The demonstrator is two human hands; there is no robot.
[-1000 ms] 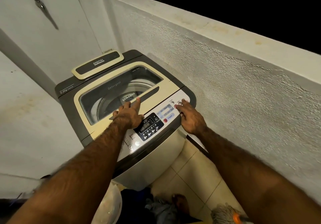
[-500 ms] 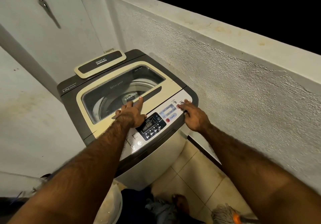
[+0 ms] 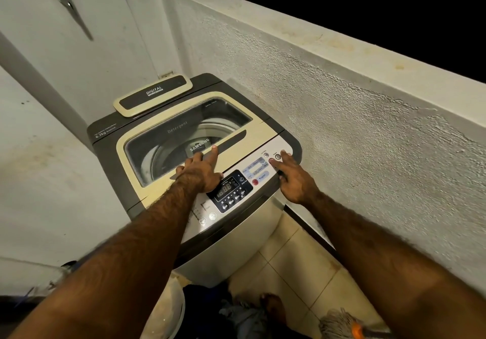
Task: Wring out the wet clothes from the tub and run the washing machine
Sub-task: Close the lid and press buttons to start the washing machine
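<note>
A narrow balcony corner at night is shown, bounded by a rough white wall on the right, a plain white wall on the left and pale floor tiles below.

A top-loading washer stands in the corner. Its cream lid is shut, and a steel drum is seen through the lid's window; whether clothes lie inside cannot be told. A control panel runs along the near edge, with a dark display showing faint digits and a red program button beside it.

The left hand is laid flat on the lid's near edge, fingers together and stretched toward the window, nothing gripped. The right hand is placed at the panel's right end, fingers spread apart, with one fingertip on or just over a small round button beside the power button; actual contact cannot be confirmed.

At the bottom of the view, a heap of dark and grey cloth lies on the floor by the washer's base, with a pale tub rim just to its left and a mop head to its right. Whether that cloth is wet or already wrung cannot be told.

Judging by the shut lid and the hand on the buttons, the wringing and loading appear to be finished or set aside, and the last step, starting the cycle, seems to be underway. A running wash is not yet evident.
</note>
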